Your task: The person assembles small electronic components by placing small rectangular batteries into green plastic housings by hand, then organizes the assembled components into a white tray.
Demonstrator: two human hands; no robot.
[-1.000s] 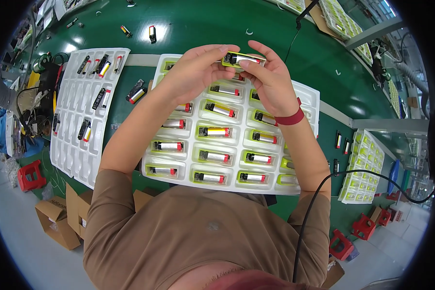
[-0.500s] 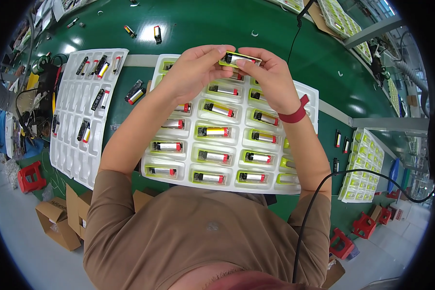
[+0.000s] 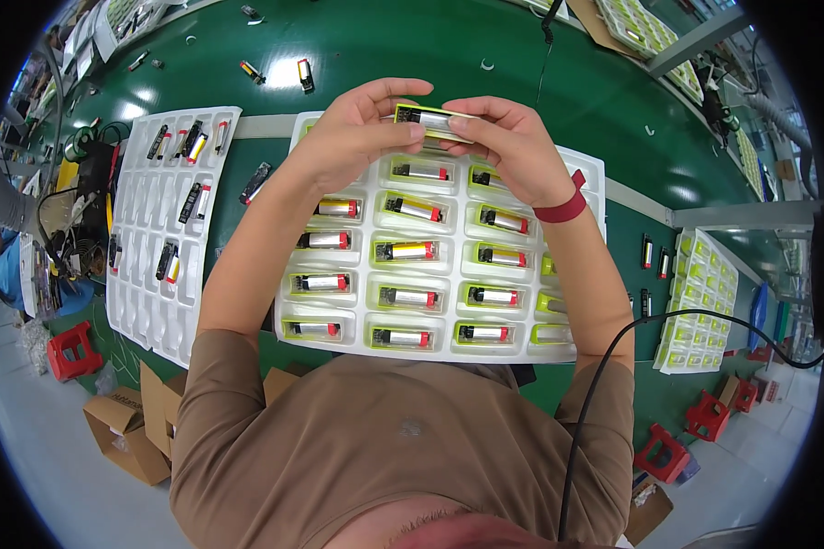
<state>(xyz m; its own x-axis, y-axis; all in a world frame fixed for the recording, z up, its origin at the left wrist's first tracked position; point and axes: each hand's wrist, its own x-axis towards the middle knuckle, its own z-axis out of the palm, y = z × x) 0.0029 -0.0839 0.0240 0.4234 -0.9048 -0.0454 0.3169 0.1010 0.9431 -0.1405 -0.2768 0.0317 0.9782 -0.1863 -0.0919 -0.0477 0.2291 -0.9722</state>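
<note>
Above the far side of a white moulded tray (image 3: 362, 302), I hold a yellow-green casing with a silver cylindrical battery cell (image 3: 430, 118) and black part in it. My left hand (image 3: 346, 137) has its thumb on the casing's left half, while its index finger is raised off it. The thumb of my right hand (image 3: 522, 151) presses the right end, with the fingers behind. A red band (image 3: 560, 209) circles my right wrist. Below, tray pockets hold several similar casings, many with a silver cell (image 3: 407, 250) having a black end and a red end.
To the left lies another white tray (image 3: 146, 265) with a few loose cell assemblies (image 3: 168, 261). More loose cells (image 3: 305, 75) rest on the green table (image 3: 384, 46). A tray of yellow-green casings (image 3: 696, 302) lies at the right. A black cable (image 3: 604, 366) arcs past my right arm.
The held casing has shifted slightly left and down. My left index finger has lifted from it, and my left thumb is now on its face. The whole view has moved a little.
</note>
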